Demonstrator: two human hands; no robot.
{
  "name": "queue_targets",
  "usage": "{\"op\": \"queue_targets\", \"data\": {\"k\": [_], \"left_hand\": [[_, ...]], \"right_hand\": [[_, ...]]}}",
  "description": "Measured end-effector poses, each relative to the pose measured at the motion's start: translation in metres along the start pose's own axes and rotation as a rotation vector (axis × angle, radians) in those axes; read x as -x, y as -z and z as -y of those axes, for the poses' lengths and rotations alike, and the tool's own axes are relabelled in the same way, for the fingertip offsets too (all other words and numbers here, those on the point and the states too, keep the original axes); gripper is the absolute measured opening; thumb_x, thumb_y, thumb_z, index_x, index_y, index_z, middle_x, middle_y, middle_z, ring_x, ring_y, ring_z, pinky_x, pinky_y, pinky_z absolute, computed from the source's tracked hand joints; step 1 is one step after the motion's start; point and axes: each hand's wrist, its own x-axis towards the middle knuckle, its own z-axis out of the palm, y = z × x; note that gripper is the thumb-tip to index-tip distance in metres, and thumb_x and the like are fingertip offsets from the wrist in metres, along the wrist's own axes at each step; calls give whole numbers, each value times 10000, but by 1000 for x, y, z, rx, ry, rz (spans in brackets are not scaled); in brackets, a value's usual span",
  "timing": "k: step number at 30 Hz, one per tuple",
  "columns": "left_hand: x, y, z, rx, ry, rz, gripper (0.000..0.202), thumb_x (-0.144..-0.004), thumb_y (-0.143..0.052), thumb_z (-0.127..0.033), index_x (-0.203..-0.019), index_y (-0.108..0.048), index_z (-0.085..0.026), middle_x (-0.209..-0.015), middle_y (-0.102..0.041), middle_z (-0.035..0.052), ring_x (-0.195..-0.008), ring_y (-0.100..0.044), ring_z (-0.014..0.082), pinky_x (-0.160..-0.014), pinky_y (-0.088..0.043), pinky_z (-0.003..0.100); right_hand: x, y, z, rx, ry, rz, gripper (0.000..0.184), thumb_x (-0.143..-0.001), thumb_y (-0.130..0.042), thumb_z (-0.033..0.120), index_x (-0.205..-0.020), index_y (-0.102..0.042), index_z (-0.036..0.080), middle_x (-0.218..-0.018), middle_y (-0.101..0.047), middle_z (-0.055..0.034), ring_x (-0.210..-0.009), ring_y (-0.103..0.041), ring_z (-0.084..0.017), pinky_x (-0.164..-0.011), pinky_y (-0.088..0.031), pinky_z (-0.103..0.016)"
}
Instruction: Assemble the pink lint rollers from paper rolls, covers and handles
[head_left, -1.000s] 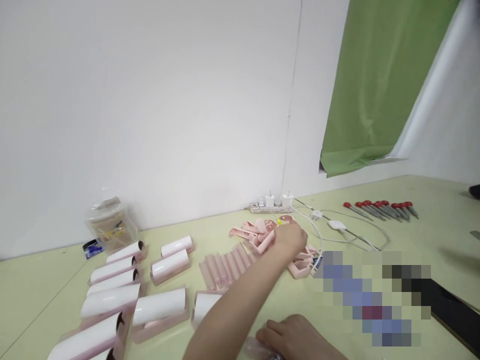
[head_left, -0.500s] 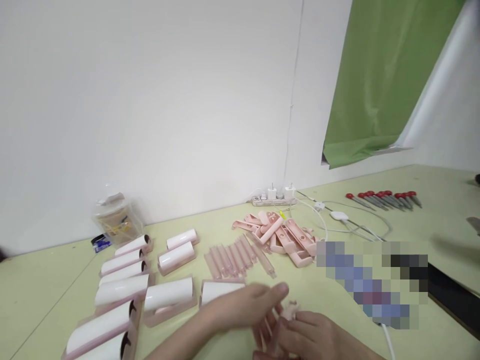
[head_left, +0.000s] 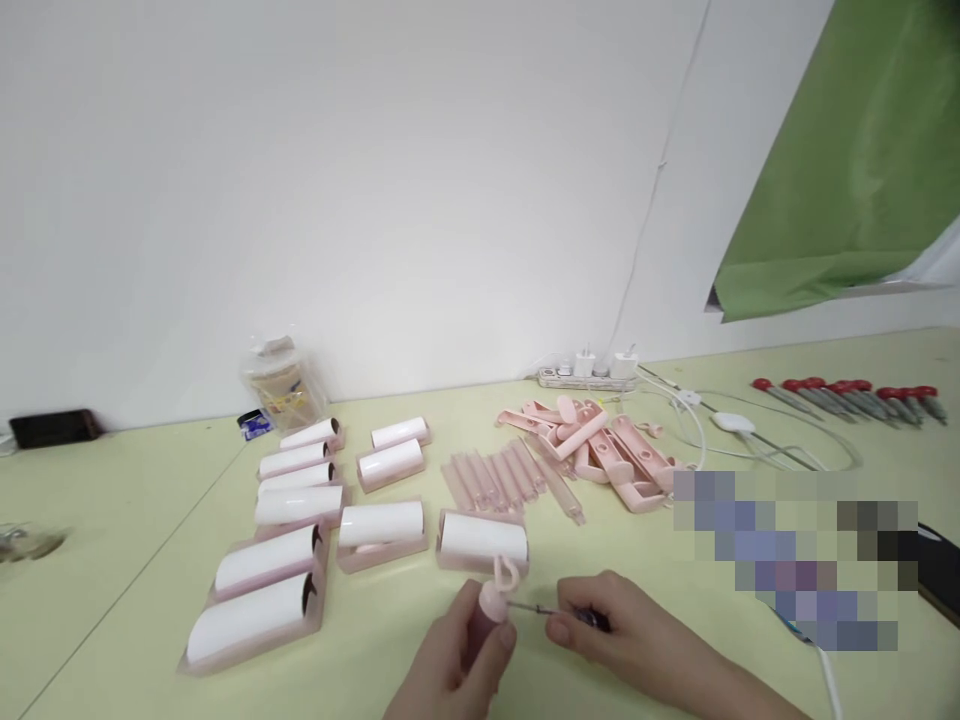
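My left hand (head_left: 457, 655) is closed around a pink handle piece (head_left: 489, 605) with a loop at its top, held upright near the table's front edge. My right hand (head_left: 630, 630) grips a small screwdriver (head_left: 551, 612), whose thin metal shaft points left and meets the side of the pink handle. Just behind my hands lies a white roll in a pink holder (head_left: 482, 540). A pile of pink handle parts (head_left: 600, 450) sits farther back, with a row of translucent pink rods (head_left: 502, 475) to its left.
Several white rolls in pink holders (head_left: 300, 510) fill the left of the pale green table (head_left: 112, 560). A clear plastic jar (head_left: 281, 385) stands by the wall. A power strip with chargers (head_left: 589, 372) and white cables lie at the back; red-handled screwdrivers (head_left: 847, 395) lie right.
My left hand came back from the pink pile to the table's front, now holding a pink handle. My right hand has set a screwdriver against it. The view has swung left.
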Motion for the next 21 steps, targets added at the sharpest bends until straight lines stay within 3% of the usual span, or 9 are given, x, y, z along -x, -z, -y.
{"op": "queue_targets", "data": {"k": [7, 12, 14, 17, 19, 21], "left_hand": [[8, -3, -13, 74, 40, 116, 456, -712, -478, -631, -808, -438, -187, -565, -300, -83, -478, -260, 68, -465, -223, 198], [6, 1, 0, -69, 11, 118, 405, -758, -446, -582, -809, -465, -181, -599, -358, -55, -518, -332, 85, -508, -289, 201], [3, 1, 9, -207, -4, 125, 358, -756, -471, -538, -835, -503, -191, -644, -434, -26, -582, -408, 117, -572, -337, 223], [-3, 4, 18, -394, -6, 142, 324, -726, -518, -483, -936, -531, -236, -735, -549, 9, -694, -505, 189, -645, -377, 266], [-3, 8, 21, -494, 4, 168, 270, -705, -549, -457, -891, -557, -262, -744, -587, 18, -722, -540, 221, -646, -386, 278], [2, 13, 20, -563, -12, 172, 192, -708, -556, -448, -770, -579, -267, -707, -599, 26, -709, -562, 234, -634, -391, 286]], "right_hand": [[-2, -9, 0, -202, -17, 50, 469, -804, -481, 512, -548, -308, 158, -530, -242, 62, -505, -246, -63, -448, -176, -195], [1, -11, 4, -409, -30, 64, 421, -801, -488, 515, -609, -385, 156, -534, -307, 62, -500, -272, -60, -447, -189, -184], [5, -13, 11, -576, 38, 117, 372, -780, -518, 524, -871, -462, 167, -608, -384, 59, -506, -286, -56, -457, -209, -168], [11, -11, 21, -830, 211, 295, 679, -697, -582, 574, -1202, -298, 221, -695, -394, 56, -504, -276, -44, -463, -229, -143], [13, -5, 25, -892, 285, 390, 722, -641, -594, 621, -1185, -362, 208, -733, -409, 37, -546, -335, -47, -504, -287, -140], [14, 5, 27, -777, 347, 449, 665, -655, -553, 641, -1114, -461, 168, -795, -473, -2, -645, -440, -79, -589, -370, -175]]}}
